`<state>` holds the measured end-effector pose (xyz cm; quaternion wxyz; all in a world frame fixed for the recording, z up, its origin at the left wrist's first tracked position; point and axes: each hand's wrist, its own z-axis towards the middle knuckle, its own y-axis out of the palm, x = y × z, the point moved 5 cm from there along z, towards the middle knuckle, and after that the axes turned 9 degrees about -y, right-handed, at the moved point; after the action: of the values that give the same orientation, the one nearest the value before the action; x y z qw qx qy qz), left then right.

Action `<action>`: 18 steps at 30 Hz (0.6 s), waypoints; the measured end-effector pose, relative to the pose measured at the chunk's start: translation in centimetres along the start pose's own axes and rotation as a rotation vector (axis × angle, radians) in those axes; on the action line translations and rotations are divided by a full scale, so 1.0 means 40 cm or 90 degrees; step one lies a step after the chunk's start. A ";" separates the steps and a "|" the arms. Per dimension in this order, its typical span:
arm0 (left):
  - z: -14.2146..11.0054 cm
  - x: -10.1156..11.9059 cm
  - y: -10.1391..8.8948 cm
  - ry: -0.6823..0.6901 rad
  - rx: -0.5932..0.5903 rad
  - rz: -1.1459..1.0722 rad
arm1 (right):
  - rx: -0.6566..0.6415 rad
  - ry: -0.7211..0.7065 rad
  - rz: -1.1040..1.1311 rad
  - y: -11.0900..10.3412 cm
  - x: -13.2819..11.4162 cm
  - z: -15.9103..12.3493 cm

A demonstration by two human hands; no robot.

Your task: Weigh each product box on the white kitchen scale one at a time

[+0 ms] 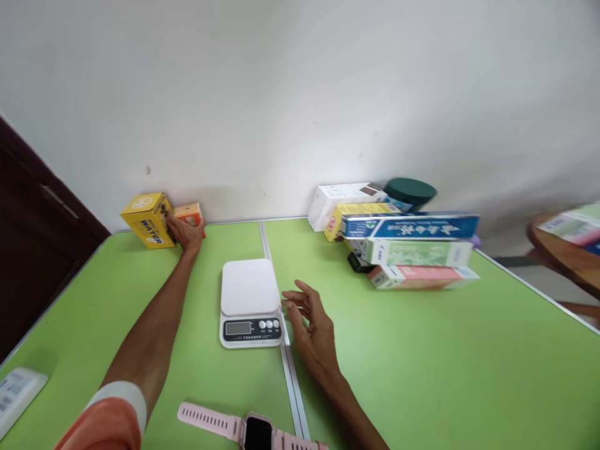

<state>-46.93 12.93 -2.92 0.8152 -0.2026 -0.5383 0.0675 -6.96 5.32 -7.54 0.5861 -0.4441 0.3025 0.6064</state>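
Observation:
My left hand point(186, 234) reaches to the back left of the table and wraps around a small orange box point(188, 215), gripping it by its sides. Right beside it stands a yellow box marked "WATER" point(149, 222), close to my fingertips; whether they touch it I cannot tell. In the middle lies a white kitchen scale point(250, 287) with a grey display and several buttons; its platform carries nothing. My right hand point(313, 328) hovers at the scale's right edge, fingers apart and holding nothing.
A pink-strapped smartwatch point(257, 431) lies at the front edge. Stacked at the back right are a blue long box point(410, 225), a green one point(419, 252), a red one point(422, 277), a white box point(323, 206) and a dark green lid point(410, 189). A white device point(19, 394) sits front left.

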 end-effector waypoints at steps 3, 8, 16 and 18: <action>0.010 0.001 0.008 0.011 -0.026 0.003 | 0.007 -0.046 -0.017 -0.004 -0.030 0.011; -0.011 0.012 -0.018 -0.013 -0.060 0.037 | 0.122 -0.129 -0.082 -0.090 -0.065 0.052; -0.059 0.130 -0.121 0.028 -0.058 0.069 | 0.480 -0.051 -0.265 -0.504 0.068 0.098; -0.088 0.187 -0.138 0.102 -0.070 0.055 | 0.520 -0.028 -0.279 -0.598 0.108 0.124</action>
<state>-41.25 9.46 4.45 0.8398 -0.2743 -0.4650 0.0564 15.90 14.73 -5.63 0.8337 -0.2171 0.4030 0.3090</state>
